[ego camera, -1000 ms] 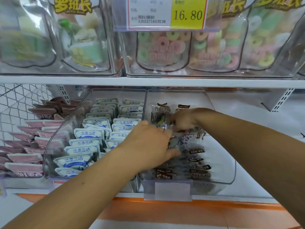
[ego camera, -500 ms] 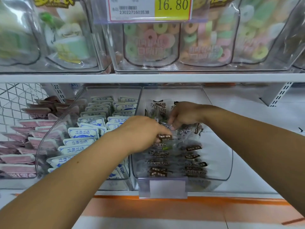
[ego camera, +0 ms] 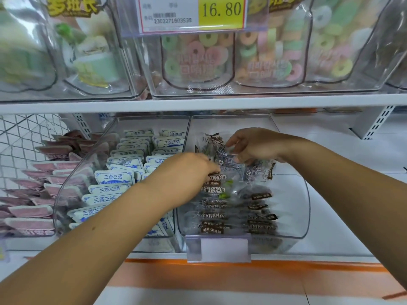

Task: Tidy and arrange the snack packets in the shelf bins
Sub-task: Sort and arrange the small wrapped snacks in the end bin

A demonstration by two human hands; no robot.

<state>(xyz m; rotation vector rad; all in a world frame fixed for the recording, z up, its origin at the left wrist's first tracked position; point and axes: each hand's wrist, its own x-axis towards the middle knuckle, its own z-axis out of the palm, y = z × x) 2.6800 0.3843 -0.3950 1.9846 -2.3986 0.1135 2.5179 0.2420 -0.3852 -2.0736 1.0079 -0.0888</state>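
1. The right hand (ego camera: pixel 255 146) is pinching a plum packet (ego camera: pixel 221 150) between thumb and fingers, at 12 o'clock in the clear bin (ego camera: pixel 293 205).
2. The left hand (ego camera: pixel 187 175), at 8 o'clock from it, is touching the dark packets (ego camera: pixel 220 203) inside; whether its fingers are gripping, I cannot tell.

Two hands (ego camera: pixel 185 177) (ego camera: pixel 255 146), one price tag (ego camera: pixel 193 14)

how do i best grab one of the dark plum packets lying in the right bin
Pinch the flat upper edge, coming down through the open top of the bin. The plum packets lie overlapped in rows, so only those edges are free, and the clear front wall blocks a frontal reach. The right hand pinches the back packet likewise.
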